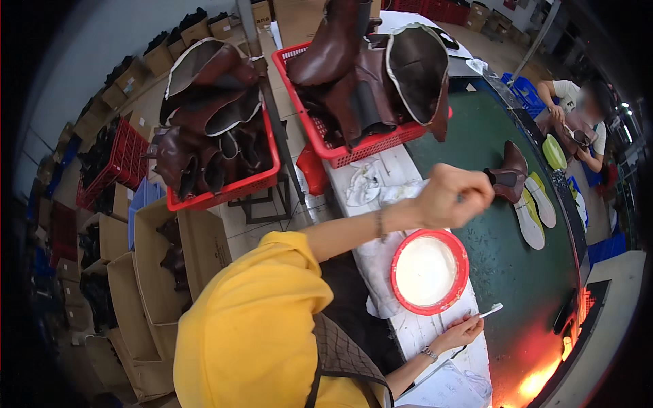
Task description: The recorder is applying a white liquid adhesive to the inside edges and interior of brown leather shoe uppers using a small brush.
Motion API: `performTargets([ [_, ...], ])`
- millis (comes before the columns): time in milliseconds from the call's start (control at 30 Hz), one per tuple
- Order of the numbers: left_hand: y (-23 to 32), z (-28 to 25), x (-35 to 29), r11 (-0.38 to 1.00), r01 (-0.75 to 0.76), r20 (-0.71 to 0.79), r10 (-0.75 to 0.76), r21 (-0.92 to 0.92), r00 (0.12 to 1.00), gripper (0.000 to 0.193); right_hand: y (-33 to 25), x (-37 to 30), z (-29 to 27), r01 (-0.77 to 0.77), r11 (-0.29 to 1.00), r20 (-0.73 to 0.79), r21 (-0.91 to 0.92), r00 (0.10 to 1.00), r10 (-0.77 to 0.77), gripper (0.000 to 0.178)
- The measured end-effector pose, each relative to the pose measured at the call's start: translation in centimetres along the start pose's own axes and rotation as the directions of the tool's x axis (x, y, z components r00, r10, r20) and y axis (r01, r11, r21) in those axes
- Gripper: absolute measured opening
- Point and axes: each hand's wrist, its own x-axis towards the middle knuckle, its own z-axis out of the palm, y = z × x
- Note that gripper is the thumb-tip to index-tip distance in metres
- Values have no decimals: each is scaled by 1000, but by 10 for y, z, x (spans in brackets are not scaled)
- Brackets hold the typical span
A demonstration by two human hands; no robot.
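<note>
My left hand (457,196) is closed in a fist above the red-rimmed bowl of white paste (427,270). A small dark spot shows among its fingers; what they hold, if anything, is hidden. In the view its knuckles come up against a brown ankle boot (509,175) on the green belt, and I cannot tell whether they touch. Nearer, beside the bowl, my right hand (460,333) grips a white toothbrush (491,311), its head pointing out over the belt. Beyond the boot lie two pale soles (530,221) with yellow-green edges.
Red baskets (275,166) piled with brown boots stand at upper left and centre. A white cloth (374,258) lies by the bowl on the white ledge (435,367). Across the green belt (490,258), a co-worker (578,122) handles a brown boot. An orange glow (541,381) lights the lower right.
</note>
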Motion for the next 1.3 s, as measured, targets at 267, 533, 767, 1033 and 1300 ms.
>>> performTargets([
  [267, -18, -135, 13, 718, 169, -411, 176, 675, 895, 52, 10, 1, 0, 2, 999, 42, 36, 999, -4, 28],
  [533, -89, -175, 77, 669, 190, -105, -165, 718, 981, 49, 12, 5, -2, 23, 999, 91, 39, 995, -27, 26],
  [767, -83, -163, 78, 735, 85, -244, 113, 673, 963, 36, -20, 12, 1, 36, 981, 35, 189, 998, -44, 25],
  [1033, 62, -124, 47, 817, -245, 36, 266, 523, 963, 21, -188, -20, 54, 79, 948, 304, 310, 936, -178, 36],
  [1300, 128, -118, -27, 975, 185, 360, -130, -125, 924, 28, -217, -24, 84, -144, 871, 654, 470, 720, -234, 27],
])
